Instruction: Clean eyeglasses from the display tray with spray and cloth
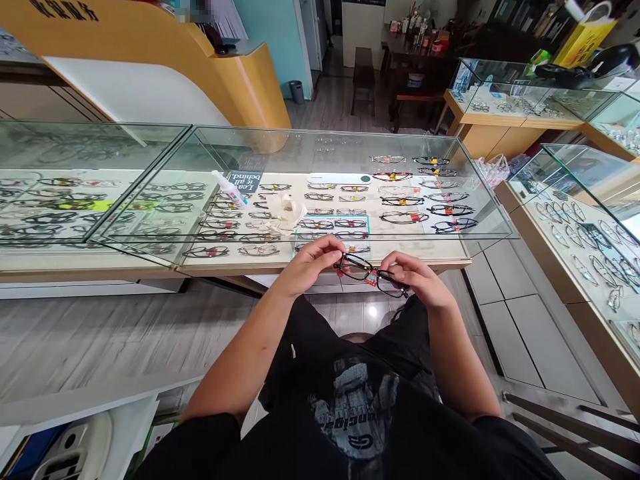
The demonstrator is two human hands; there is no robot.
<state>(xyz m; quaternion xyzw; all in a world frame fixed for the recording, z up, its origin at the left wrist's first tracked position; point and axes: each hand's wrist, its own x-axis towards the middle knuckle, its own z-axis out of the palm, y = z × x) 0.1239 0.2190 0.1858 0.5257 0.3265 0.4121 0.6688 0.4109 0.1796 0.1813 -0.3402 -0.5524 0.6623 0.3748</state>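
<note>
A pair of black-framed glasses [356,267] with a red tag [371,277] hangs between my two hands, just in front of the glass display case [320,269]. My left hand [315,263] pinches it at one end, near the hinge. At the other end, the fingers of my right hand [411,275] close on the frame by the other lens. On top of the case, beyond my left hand, lie a crumpled cream cloth [287,215] and a white bottle [229,189] with a blue tip.
Rows of glasses [320,197] lie inside the case. Another glass case [575,293] stands at the right, and one more [520,120] at the back right. An open white drawer [125,413] is at the lower left. A bench [363,77] stands in the background.
</note>
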